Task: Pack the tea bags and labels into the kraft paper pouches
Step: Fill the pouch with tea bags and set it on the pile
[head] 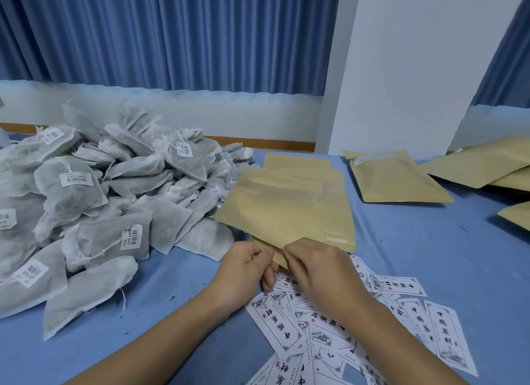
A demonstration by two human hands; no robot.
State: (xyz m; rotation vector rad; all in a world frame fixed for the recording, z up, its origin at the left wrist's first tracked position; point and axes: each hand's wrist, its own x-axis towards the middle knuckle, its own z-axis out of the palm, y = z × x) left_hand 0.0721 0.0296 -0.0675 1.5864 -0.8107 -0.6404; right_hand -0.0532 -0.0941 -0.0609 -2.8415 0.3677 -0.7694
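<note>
Head view shows both hands on one flat tan kraft paper pouch [286, 209], held at a tilt above the blue cloth table cover [430, 255]. My left hand [243, 265] pinches its nearest corner between thumb and curled fingers. My right hand [318, 267] closes on the same corner from the other side, knuckles up, so its fingertips are hidden (I read it as a pinch, not a flat press). Neither hand holds anything else. Whether that corner is the mouth I cannot tell.

The pouch looks light and thin. It is stiff enough to stand out flat beyond the grip, but I expect it would crease if bent hard. Its matte paper should give good friction. A glossy strip shows along the edge just right of the grip. I judge the best hold to be at an edge, one layer per hand, rubbing to part them.

Left of the grip and beyond it lies a heap of grey-white non-woven tea bags [114, 189], soft, pillowy and limp, with strings and small printed tags. They should squash and snag rather than slide, so I would take one by its body. Under the grip and nearer me, white rectangular paper labels [329, 327] lie scattered and overlapping, thin and probably slick; sliding one off the others should free an edge to lift. Beyond the grip to the right, another tan pouch [395, 178] lies flat with something white at its mouth.
</note>
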